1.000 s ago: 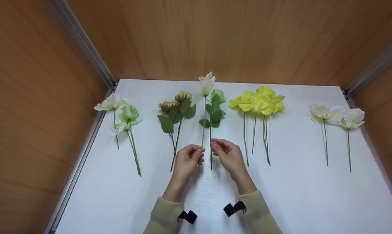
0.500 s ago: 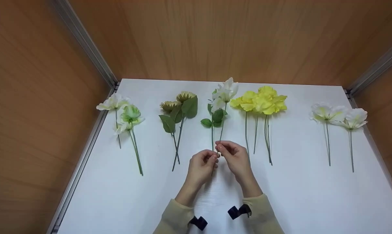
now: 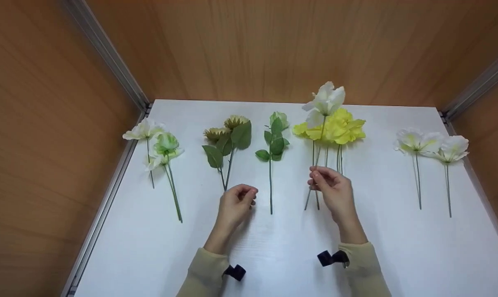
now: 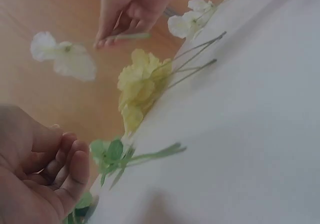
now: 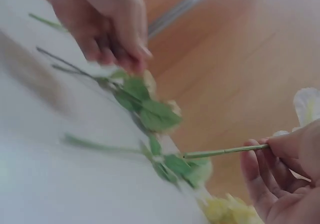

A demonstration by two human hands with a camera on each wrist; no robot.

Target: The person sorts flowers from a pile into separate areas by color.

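Observation:
In the head view, my right hand [image 3: 336, 192] pinches the stem of a white artificial flower [image 3: 327, 100] between thumb and fingertips. Its bloom is raised in front of several yellow flowers [image 3: 344, 128]. The right wrist view shows the green stem [image 5: 225, 151] running out from the fingers. My left hand [image 3: 234, 203] hovers with loosely curled fingers and nothing in them, as the left wrist view also shows. It is over the lower stems of two brownish flowers [image 3: 236, 122] with dark leaves, hiding the stem ends. Between the hands lies a pale green rose [image 3: 278, 119] on a leafy stem.
White and green flowers [image 3: 166, 144] lie at the table's left edge. More white flowers [image 3: 449, 149] lie at the far right. The white table [image 3: 257, 255] is bounded by wooden panels [image 3: 265, 49] at the back and sides.
The white flower passed from my left hand to my right, which carried it rightward from over the green rose to over the yellow flowers. My left hand let go and moved back left.

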